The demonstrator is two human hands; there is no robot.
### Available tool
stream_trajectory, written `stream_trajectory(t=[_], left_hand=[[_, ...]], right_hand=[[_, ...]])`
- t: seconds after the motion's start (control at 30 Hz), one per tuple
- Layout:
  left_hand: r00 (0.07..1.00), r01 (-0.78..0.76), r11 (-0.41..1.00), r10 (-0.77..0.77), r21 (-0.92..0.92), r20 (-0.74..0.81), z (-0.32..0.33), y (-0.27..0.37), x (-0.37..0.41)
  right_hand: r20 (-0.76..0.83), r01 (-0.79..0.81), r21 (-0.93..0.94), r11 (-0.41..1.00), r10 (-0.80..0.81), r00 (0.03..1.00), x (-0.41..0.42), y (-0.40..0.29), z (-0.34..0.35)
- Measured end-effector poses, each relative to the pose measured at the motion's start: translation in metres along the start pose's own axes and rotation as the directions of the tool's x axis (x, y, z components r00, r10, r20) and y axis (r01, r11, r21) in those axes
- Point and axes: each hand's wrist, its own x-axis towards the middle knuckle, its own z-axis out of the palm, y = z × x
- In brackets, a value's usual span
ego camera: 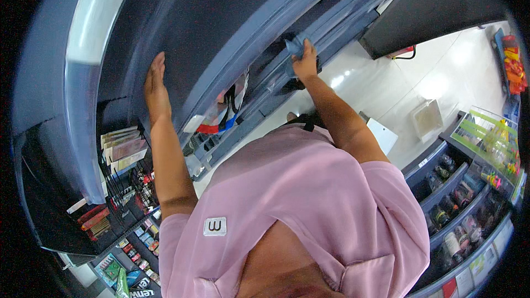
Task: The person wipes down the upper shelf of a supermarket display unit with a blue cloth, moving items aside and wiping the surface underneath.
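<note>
My right hand (305, 64) holds a crumpled blue cloth (295, 45) against the edge of a lower dark shelf (271, 64). My left hand (157, 91) is held out flat with nothing in it, beside a wide dark shelf (194, 33) higher up. Whether its palm touches that shelf cannot be told. Along the shelf's front runs a blue-grey edge strip (248, 29). Below it, packaged goods (225, 111) in red, white and blue show between the shelf levels.
Hanging cards on wire hooks (124, 149) and small packaged goods (140, 252) are on the left. A tiered display (451, 211) of bagged items stands at the right. On the white floor (397, 87) rest a clear plastic box (426, 120) and a white board (381, 136).
</note>
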Motion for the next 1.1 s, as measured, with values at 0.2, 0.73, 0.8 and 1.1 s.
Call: stream_trajectory(t=[0.2,0.73,0.8,1.1], left_hand=[[0.892,-0.276,0.939,0.331,-0.207,0.309,-0.017,0.035,-0.146],[0.777,0.628,0.61,-0.459,-0.483,0.431,0.064,-0.155,-0.169],[0.814,0.58,0.626,-0.418,-0.522,0.404,0.059,-0.164,-0.165],[0.882,0.466,0.852,-0.427,-0.239,0.198,0.065,-0.194,-0.162]], right_hand=[[-0.137,-0.127,0.122,0.984,0.144,0.98,-0.012,-0.022,0.007],[0.056,-0.045,0.141,0.989,0.037,0.998,-0.136,-0.049,0.093],[0.178,-0.09,0.11,0.99,0.07,0.981,-0.157,-0.067,0.098],[0.408,-0.031,0.051,0.998,0.008,0.913,-0.2,-0.076,0.107]])
